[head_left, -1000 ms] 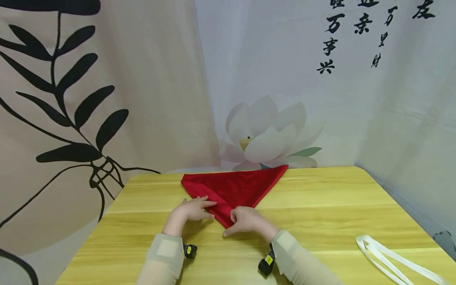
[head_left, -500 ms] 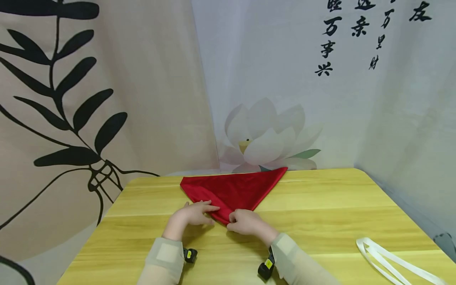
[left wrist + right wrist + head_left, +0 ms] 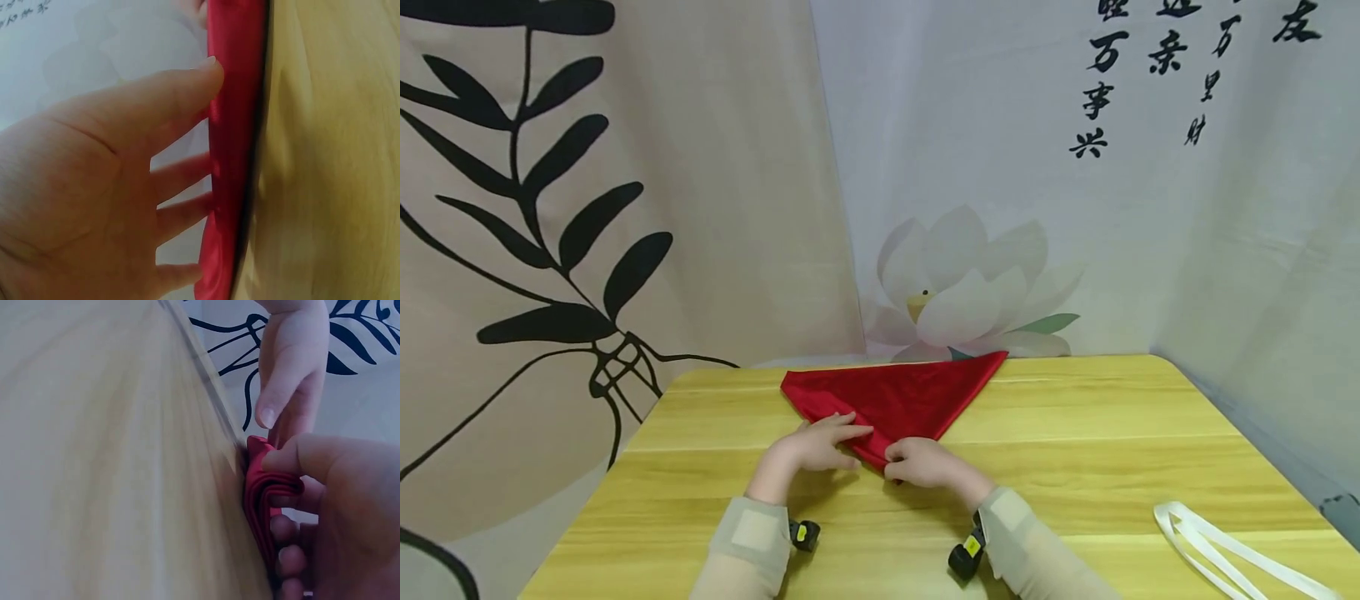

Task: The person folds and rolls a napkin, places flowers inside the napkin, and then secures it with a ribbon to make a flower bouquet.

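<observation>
A red satiny cloth [image 3: 910,392] lies folded into a triangle at the far middle of the table, one point toward me. My right hand [image 3: 927,463] pinches that near point between thumb and fingers. In the right wrist view, several layers of the cloth [image 3: 253,490] curl up in a small fold between the thumb and fingers of my right hand [image 3: 359,487]. The spread fingers of my left hand [image 3: 817,447] rest on the cloth's left slanting edge. The left wrist view has its fairly straight thumb and fingers along the cloth [image 3: 234,125].
A white ribbon or strap [image 3: 1225,550] lies looped at the table's right front. Behind the wooden table [image 3: 1075,433] hangs a printed curtain [image 3: 745,208]. A small black device [image 3: 805,535] is on the left wrist, another [image 3: 966,557] on the right.
The right thumb, stretched out a second ago, has drawn in toward the fingers, and the cloth's near tip is now pinched. My left hand has slid slightly right along the edge.
</observation>
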`<state>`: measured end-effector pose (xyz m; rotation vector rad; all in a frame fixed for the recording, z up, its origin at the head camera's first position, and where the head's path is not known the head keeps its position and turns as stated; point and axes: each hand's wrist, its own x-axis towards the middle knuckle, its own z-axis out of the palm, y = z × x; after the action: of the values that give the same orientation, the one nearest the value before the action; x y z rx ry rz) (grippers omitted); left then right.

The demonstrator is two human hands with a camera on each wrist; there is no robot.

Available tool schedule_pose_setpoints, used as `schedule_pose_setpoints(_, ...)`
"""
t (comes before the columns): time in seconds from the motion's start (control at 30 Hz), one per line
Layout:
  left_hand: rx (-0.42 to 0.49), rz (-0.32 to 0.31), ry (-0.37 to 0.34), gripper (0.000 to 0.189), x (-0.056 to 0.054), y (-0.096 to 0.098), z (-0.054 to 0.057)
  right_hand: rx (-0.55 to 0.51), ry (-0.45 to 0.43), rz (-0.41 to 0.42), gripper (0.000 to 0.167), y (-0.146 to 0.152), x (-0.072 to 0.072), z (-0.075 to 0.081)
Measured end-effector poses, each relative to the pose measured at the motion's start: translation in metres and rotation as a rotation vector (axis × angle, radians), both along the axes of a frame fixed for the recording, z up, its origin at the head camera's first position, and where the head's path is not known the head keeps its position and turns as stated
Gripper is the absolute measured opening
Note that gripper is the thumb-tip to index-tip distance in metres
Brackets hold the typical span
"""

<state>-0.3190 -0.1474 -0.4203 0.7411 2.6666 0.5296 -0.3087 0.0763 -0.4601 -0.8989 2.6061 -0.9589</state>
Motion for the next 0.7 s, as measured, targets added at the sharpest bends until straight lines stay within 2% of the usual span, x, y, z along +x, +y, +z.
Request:
schedule_pose_setpoints(0.13,-0.013,-0.011,0.014,0.057,-0.0011,-0.0005,0.0001,-0.070,-0.093,-0.002,0.027,0.0039,-0.0016,0.0007)
schedule_pose_setpoints(0.27,-0.027,-0.007,0.022,0.054,-0.0036,-0.0005,-0.0020,-0.096,-0.152,-0.007,0.028,0.0067,-0.0026,0.0004)
schedule_pose_setpoints(0.43,-0.034,0.019,0.030,0.049,-0.0054,0.0008,-0.0050,-0.094,-0.178,0.000,0.029,0.0082,-0.0025,0.0020)
schedule_pose_setpoints(0.7,-0.060,0.056,0.101,0.036,-0.0073,0.0006,-0.0085,-0.054,-0.191,0.050,0.031,0.0089,-0.0021,0.0089)
